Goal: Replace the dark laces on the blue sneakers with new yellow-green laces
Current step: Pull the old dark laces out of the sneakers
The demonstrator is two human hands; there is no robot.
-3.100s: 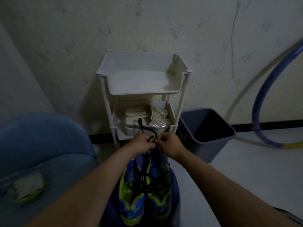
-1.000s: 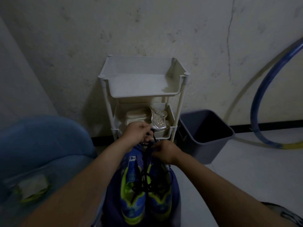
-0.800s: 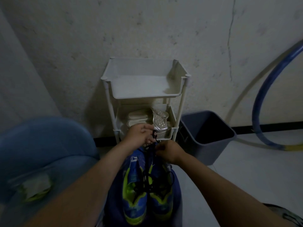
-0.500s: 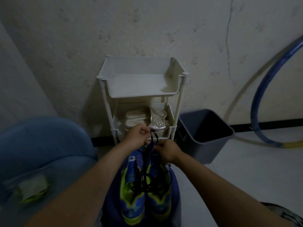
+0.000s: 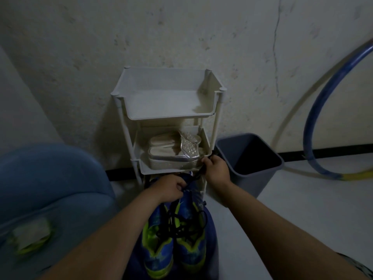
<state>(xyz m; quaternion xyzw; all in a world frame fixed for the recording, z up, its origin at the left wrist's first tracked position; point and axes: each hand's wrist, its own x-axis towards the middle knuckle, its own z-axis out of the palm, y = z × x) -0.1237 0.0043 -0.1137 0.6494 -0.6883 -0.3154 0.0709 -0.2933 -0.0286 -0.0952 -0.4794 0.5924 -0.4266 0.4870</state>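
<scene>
- The blue sneakers (image 5: 173,245) lie side by side on dark blue fabric, seemingly the person's lap, toes towards the body, so the lacing faces up within reach of both hands
- The left hand (image 5: 169,188) sits at the far, heel end of the pair with its fingers curled in and gripping there; it probably steadies the shoe against the pull, though what the fingertips pinch is hidden
- The right hand (image 5: 216,168) is raised up and to the right, fingers closed round the dark lace (image 5: 182,228), which runs taut from shoe to fist, most likely being drawn out of the eyelets
- The rest of that lace lies in loose black loops over the tongues: thin, limp cord that could snag
- The uppers look smooth and synthetic, blue with yellow-green flashes
- A pale packet (image 5: 30,237) edged in yellow-green lies on the blue cushion (image 5: 50,178) at left, blurred; possibly the new laces
- Behind stand a white plastic rack (image 5: 167,117) holding pale shoes (image 5: 171,152), and a grey bin (image 5: 252,178) just beside it
</scene>
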